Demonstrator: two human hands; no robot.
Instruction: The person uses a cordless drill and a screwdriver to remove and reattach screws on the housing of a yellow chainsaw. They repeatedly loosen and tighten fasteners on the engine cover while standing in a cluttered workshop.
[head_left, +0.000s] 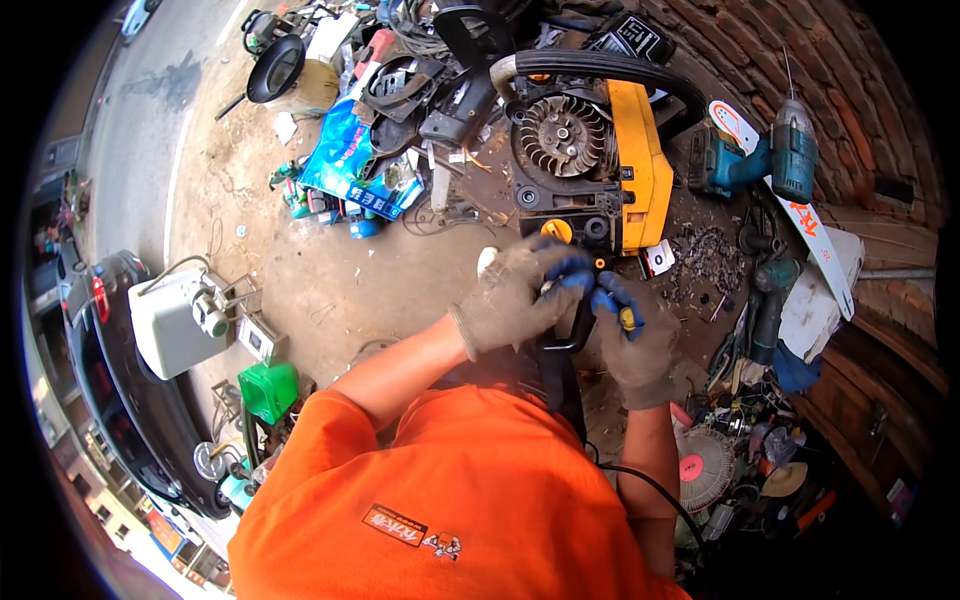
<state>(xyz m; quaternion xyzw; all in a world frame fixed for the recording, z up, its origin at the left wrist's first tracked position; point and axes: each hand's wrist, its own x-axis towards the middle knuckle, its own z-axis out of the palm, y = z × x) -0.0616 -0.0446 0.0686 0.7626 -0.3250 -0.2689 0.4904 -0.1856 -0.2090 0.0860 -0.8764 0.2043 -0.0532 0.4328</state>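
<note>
A partly stripped chainsaw (640, 170) with an orange-yellow cover lies in front of me, its finned flywheel (562, 136) bare. Its black curved front handle (610, 66) arches over the far side. Both my hands wear grey-brown gloves with blue fingertips. At the saw's near end, my left hand (525, 290) has its fingers curled in a pinch; what sits in them is hidden. Close beside it on the right, my right hand (637, 340) is closed too, with a small yellow spot showing at its fingers that I cannot identify. Between the hands runs a black handle part (578, 330).
A teal cordless driver (775, 160) stands at the right by a white guide bar (818, 250) and a teal power tool (770, 305). Left of the saw lie a blue plastic bag (345, 155) and black covers (400, 85). A green container (268, 390) and a fan (705, 468) are nearer.
</note>
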